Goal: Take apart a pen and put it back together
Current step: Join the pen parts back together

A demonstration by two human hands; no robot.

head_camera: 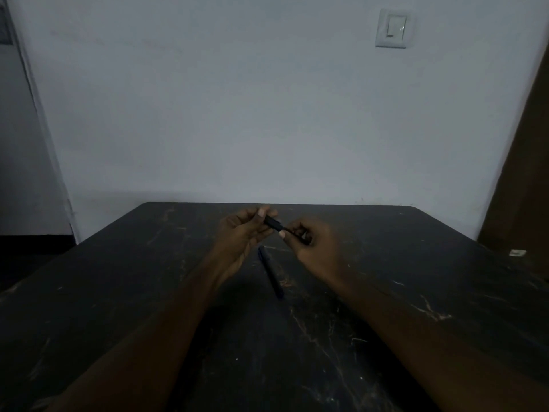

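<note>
Dark marbled surface (386,292) is seen below; a short pen piece (271,223) is pinched at both ends by left hand (240,233) and right hand (312,245), its axis slanting between them, while the pen barrel (271,272) is left lying just beneath.

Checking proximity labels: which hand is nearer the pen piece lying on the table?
Left, narrowly. The left hand hangs just above-left of the pen piece on the table; the right hand sits up-right, slightly farther.

Both forearms are bare, no sleeves, and the hands (276,236) ungloved.
</note>
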